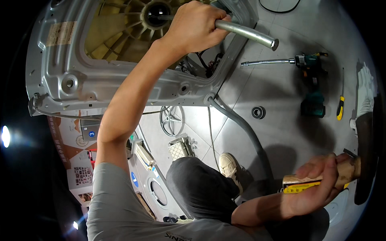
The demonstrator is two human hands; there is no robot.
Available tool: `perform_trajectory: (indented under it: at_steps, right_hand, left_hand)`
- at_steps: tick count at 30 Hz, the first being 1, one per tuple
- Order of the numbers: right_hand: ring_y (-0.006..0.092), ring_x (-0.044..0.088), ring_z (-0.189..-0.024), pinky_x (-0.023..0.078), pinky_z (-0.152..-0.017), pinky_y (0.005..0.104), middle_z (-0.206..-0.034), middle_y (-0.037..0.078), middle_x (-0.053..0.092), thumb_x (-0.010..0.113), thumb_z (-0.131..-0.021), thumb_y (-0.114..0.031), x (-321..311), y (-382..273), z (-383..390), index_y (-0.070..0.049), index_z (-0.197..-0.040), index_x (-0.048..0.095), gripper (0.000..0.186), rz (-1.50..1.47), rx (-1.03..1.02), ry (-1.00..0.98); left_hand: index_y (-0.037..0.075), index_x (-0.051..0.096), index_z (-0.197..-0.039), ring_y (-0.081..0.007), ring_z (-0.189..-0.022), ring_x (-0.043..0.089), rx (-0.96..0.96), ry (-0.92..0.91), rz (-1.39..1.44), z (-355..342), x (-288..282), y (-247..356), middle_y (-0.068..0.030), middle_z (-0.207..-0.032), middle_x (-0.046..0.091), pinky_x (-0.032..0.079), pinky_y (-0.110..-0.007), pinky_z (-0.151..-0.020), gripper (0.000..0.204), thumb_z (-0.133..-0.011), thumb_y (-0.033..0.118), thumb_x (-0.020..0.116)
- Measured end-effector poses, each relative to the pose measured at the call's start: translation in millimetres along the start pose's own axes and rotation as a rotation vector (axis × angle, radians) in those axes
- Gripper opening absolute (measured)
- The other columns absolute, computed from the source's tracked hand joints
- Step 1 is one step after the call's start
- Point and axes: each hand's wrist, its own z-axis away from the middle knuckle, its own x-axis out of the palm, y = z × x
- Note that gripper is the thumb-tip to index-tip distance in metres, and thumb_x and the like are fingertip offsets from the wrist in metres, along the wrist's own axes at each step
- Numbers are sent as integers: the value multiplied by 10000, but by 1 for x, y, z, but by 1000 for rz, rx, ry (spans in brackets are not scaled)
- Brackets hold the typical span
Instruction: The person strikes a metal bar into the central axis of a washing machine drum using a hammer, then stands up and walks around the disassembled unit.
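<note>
you stand on a grey tile floor [277, 132]. on it, far to your right, lies a green and black power drill [311, 82] with a long metal bar sticking out. just beside it lies a thin screwdriver [341, 102] with a yellow handle. a small black ring [258, 112] sits near the drill. a grey hose [241, 126] runs across the floor. a round metal wheel [172, 119] lies nearer your shoe [230, 166].

A grey tiled floor [281, 132] reflects bright overhead light; a front-loading washing machine [155, 188] stands nearby, and a bright lamp [5, 136] glares at left.
</note>
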Motion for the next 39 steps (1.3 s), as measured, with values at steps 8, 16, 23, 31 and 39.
perform_trajectory:
  at_steps: [8, 16, 23, 31, 39]
  right_hand:
    - [173, 549, -519, 422, -471, 281, -655, 99, 561, 603, -808, -24, 33, 59, 21, 1, -990, 508, 207, 364, 229, -502]
    - [67, 391, -395, 361, -371, 182, -560, 28, 453, 512, -876, -73, 7, 0, -9, -10, -1017, 461, 163, -70, -195, -119]
    - [92, 476, -426, 391, -380, 219, -648, 25, 528, 576, -792, 74, 55, 33, 23, -9, -961, 505, 201, 79, 177, -253]
    - [76, 419, -442, 384, -392, 197, -619, 29, 471, 529, -888, -92, -2, -17, -12, -37, -1028, 437, 176, -72, -71, -108]
    - [91, 455, -402, 419, -402, 214, -587, 28, 495, 477, -897, -160, 30, 1, 0, 22, -993, 532, 213, 180, -3, -128]
  left_hand:
    - [23, 592, -702, -372, -555, 505, 52, 30, 5, 6, -8, -11, -173, -589, 510, 401, -406, -523, 129, -683, 137, 534]
    - [97, 687, -731, -318, -580, 589, -43, -72, -59, 12, 6, -3, -113, -589, 595, 476, -401, -565, 170, -642, 190, 575]
    - [101, 678, -730, -320, -608, 596, -3, -53, -73, 6, 17, -7, -119, -613, 600, 477, -419, -590, 153, -648, 180, 576]
    - [-13, 584, -696, -382, -566, 485, -12, 18, 16, -9, 4, 2, -187, -585, 488, 382, -434, -537, 169, -752, 145, 570]
    - [-13, 582, -727, -380, -574, 491, -42, 6, 43, -16, -5, 7, -189, -603, 510, 401, -416, -543, 185, -744, 170, 560]
